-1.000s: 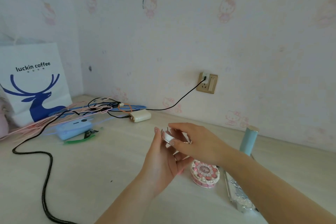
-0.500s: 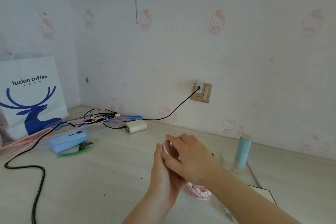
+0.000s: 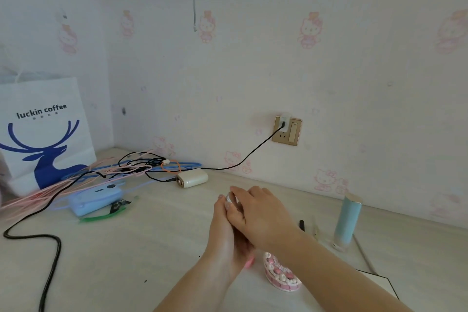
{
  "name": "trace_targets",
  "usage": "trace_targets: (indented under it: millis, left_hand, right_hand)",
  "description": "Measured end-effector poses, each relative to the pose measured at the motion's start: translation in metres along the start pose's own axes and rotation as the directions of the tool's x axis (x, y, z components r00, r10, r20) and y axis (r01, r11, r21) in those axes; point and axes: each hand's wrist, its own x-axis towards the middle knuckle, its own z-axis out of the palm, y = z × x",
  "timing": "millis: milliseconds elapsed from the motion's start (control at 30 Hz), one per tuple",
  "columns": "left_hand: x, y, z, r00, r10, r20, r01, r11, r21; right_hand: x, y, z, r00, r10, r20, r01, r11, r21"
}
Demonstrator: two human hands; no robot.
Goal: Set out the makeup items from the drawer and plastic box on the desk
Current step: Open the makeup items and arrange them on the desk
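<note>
Fingers [image 3: 234,206] of the right hand [image 3: 263,218] are curling down over the top of a small white round item [image 3: 231,199], while the left hand [image 3: 228,233] is cupping it from below, thumb side up; both hands are clamped on it together. Only a sliver of its pale rim is showing at about 11 o'clock from the right knuckles, so what kind of makeup piece it is, I cannot tell. It is being held clear above the desk [image 3: 152,248], not resting on it.

Judging from the grip, the item is sitting on edge between the two palms, its flat faces turned toward the hands, and the right hand is the one on top and likely the one to carry it down. Bare desk is lying open at 9 to 10 o'clock from the hands, whereas the 4 o'clock side is already occupied: a pink decorated round case [image 3: 281,276] is sitting just beside and below the right wrist, and a pale blue tube [image 3: 347,220] is standing upright at 3 o'clock, well apart. A dark slim stick [image 3: 301,225] is lying between the wrist and the tube. Setting the item down probably means lowering it forward or leftward, away from the pink case.
</note>
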Motion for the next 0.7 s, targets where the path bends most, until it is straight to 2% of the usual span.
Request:
trace_targets:
  millis: [67, 233, 433, 567, 700]
  left_hand:
    - [0.006, 0.005, 0.000, 0.999, 0.031, -0.009, -0.030, 0.999, 0.009]
    - [0.023, 0.014, -0.012, 0.992, 0.099, -0.073, -0.084, 0.978, 0.193]
    - [0.028, 0.016, -0.016, 0.988, 0.151, -0.041, -0.133, 0.950, 0.284]
    - [0.029, 0.023, -0.019, 0.988, 0.110, -0.112, -0.078, 0.963, 0.256]
    - [0.034, 0.037, -0.034, 0.987, 0.093, -0.129, -0.051, 0.952, 0.301]
  right_hand:
    - [0.007, -0.001, -0.004, 0.999, -0.021, 0.047, 0.021, 1.000, 0.010]
    - [0.021, -0.008, -0.012, 0.982, -0.030, 0.188, 0.010, 0.994, 0.108]
    - [0.036, -0.011, -0.014, 0.955, 0.018, 0.298, -0.063, 0.988, 0.142]
    - [0.045, -0.005, -0.021, 0.967, 0.014, 0.254, -0.047, 0.991, 0.127]
    - [0.057, 0.009, -0.027, 0.985, 0.095, 0.146, -0.132, 0.954, 0.270]
